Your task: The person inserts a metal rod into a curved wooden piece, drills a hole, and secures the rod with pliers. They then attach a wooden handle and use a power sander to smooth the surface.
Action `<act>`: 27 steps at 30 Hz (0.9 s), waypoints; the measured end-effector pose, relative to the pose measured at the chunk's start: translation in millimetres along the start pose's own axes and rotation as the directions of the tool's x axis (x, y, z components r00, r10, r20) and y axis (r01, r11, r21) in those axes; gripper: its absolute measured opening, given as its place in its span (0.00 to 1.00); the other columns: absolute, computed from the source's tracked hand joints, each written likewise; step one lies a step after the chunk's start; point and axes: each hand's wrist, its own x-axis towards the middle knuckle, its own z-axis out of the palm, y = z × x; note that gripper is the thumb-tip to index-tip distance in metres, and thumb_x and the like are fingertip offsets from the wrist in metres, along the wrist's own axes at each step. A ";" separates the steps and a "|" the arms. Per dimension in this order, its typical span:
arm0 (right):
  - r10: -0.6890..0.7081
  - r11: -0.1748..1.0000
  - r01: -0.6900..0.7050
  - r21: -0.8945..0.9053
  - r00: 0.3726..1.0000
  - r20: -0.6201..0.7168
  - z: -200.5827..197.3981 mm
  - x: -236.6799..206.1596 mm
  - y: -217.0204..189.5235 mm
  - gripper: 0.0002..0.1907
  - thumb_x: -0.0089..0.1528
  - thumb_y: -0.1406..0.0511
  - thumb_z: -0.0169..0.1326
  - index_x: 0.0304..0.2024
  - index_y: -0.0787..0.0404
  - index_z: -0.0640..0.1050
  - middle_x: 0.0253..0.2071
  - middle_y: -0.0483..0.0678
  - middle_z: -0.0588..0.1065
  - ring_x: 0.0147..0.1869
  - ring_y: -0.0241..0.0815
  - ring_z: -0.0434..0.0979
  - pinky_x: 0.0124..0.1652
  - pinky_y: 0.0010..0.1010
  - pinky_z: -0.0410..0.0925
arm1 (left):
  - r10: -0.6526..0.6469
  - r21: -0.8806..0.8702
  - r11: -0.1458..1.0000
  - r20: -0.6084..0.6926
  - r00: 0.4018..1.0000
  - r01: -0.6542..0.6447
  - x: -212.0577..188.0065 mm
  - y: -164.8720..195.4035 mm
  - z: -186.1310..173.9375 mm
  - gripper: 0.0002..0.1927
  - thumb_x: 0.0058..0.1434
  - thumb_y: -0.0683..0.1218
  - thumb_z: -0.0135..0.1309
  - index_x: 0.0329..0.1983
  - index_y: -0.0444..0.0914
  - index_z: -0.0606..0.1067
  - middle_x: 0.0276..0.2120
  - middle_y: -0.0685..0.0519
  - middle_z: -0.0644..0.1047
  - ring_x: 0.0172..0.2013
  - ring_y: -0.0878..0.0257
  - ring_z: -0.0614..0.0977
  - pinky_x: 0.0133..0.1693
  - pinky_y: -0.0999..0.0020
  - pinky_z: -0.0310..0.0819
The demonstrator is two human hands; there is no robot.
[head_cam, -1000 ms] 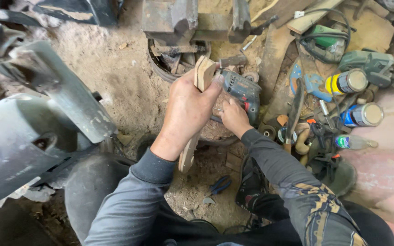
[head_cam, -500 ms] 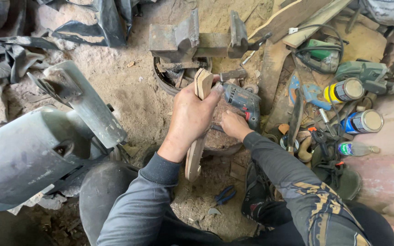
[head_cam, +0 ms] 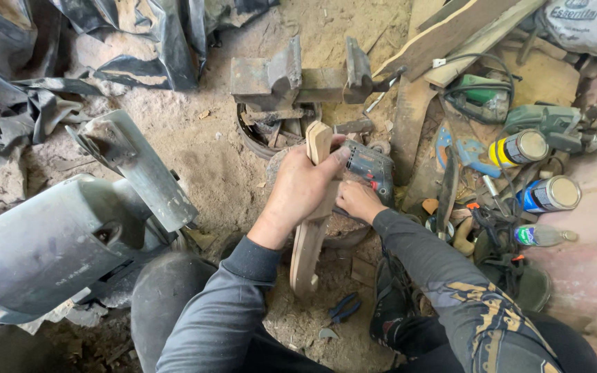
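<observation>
- At the far left of the frame lies a large grey curved metal housing (head_cam: pixel 43 242) with a flat arm sticking up from it, on the dusty earthen floor (head_cam: pixel 209 159); crumpled black plastic sheeting (head_cam: pixel 139 41) fills the upper left.
- Upper centre: a rusty grey iron bench vise (head_cam: pixel 298 76) sits on the floor above a round dark metal rim (head_cam: pixel 250 135).
- In the centre, the left hand (head_cam: pixel 302 190) has its fingers clenched around a long pale curved wooden piece (head_cam: pixel 310 235), which stands roughly upright in the frame (its top end pokes out above the thumb, its lower end reaches down between the knees).
- Just right of it, the right hand (head_cam: pixel 357 200) grips a blue-green power drill (head_cam: pixel 370 168), pressed against the side of the wooden piece.
- Below centre, small blue-handled pliers (head_cam: pixel 343 307) lie in the dust.
- Right of centre, long weathered wooden planks (head_cam: pixel 450 34) slant toward the upper right.
- At the right: a green angle grinder (head_cam: pixel 561 126), a yellow spray can (head_cam: pixel 517 147), a blue spray can (head_cam: pixel 551 194) and a small clear plastic bottle (head_cam: pixel 540 235), tangled among black cables.
</observation>
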 end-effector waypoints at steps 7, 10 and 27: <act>-0.034 0.996 0.035 0.076 0.999 -0.018 8.2 4.3 5.3 0.24 0.63 0.53 0.51 0.58 0.53 0.77 0.57 0.57 0.76 0.60 0.60 0.74 0.54 0.48 0.68 | -0.084 -0.385 0.906 0.244 0.966 0.176 -2.3 -2.5 6.5 0.23 0.66 0.51 0.58 0.58 0.32 0.77 0.37 0.51 0.82 0.36 0.66 0.82 0.40 0.67 0.79; -0.017 0.995 0.019 0.102 1.000 -0.016 9.2 7.5 2.8 0.24 0.62 0.53 0.52 0.58 0.54 0.77 0.56 0.57 0.77 0.61 0.59 0.74 0.54 0.47 0.68 | -0.109 -0.416 0.884 0.260 0.960 0.213 -3.7 -2.5 8.9 0.23 0.67 0.51 0.57 0.60 0.32 0.75 0.39 0.52 0.81 0.38 0.66 0.81 0.41 0.68 0.78; 0.097 0.975 -0.060 0.215 0.981 -0.168 9.2 -6.2 -12.4 0.21 0.64 0.54 0.50 0.55 0.57 0.75 0.50 0.55 0.78 0.55 0.55 0.78 0.51 0.45 0.70 | -0.157 -0.543 0.727 0.464 0.872 0.420 -11.8 13.0 -1.7 0.29 0.67 0.54 0.53 0.68 0.38 0.67 0.41 0.53 0.73 0.41 0.64 0.77 0.40 0.69 0.75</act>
